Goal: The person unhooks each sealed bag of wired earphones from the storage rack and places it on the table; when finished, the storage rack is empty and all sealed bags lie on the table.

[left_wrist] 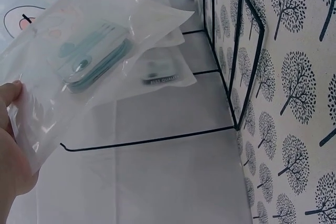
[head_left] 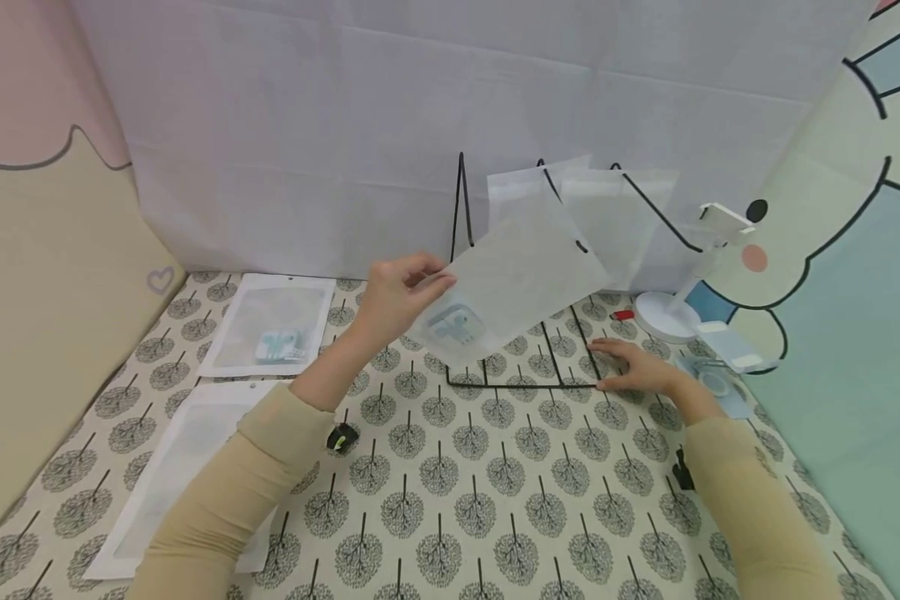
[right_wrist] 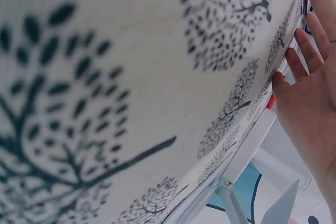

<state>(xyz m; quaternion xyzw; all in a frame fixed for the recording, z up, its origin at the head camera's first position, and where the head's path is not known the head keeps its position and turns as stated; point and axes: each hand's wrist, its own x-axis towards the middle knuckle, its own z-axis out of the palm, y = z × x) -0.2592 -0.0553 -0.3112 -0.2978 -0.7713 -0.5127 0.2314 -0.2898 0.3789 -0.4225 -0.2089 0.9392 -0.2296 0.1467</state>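
Observation:
My left hand (head_left: 401,300) pinches the edge of a translucent white pouch (head_left: 528,279) holding a small clear-and-teal case (head_left: 456,325). The pouch slants up to the right, in front of the black wire display rack (head_left: 522,387); whether its hole is on a prong cannot be told. In the left wrist view, the case (left_wrist: 97,59) shows through the film, and one prong (left_wrist: 152,142) has a bare tip. More pouches (head_left: 622,217) hang behind on the rack. My right hand (head_left: 637,369) rests fingers spread at the rack base's right front corner, touching the wire.
Two more white pouches lie on the left: one (head_left: 232,333) with a similar case, another (head_left: 172,467) partly under my left sleeve. A white phone stand (head_left: 667,317), a red item (head_left: 622,315) and pale blue objects (head_left: 720,387) stand right. A small black item (head_left: 342,437) lies front left.

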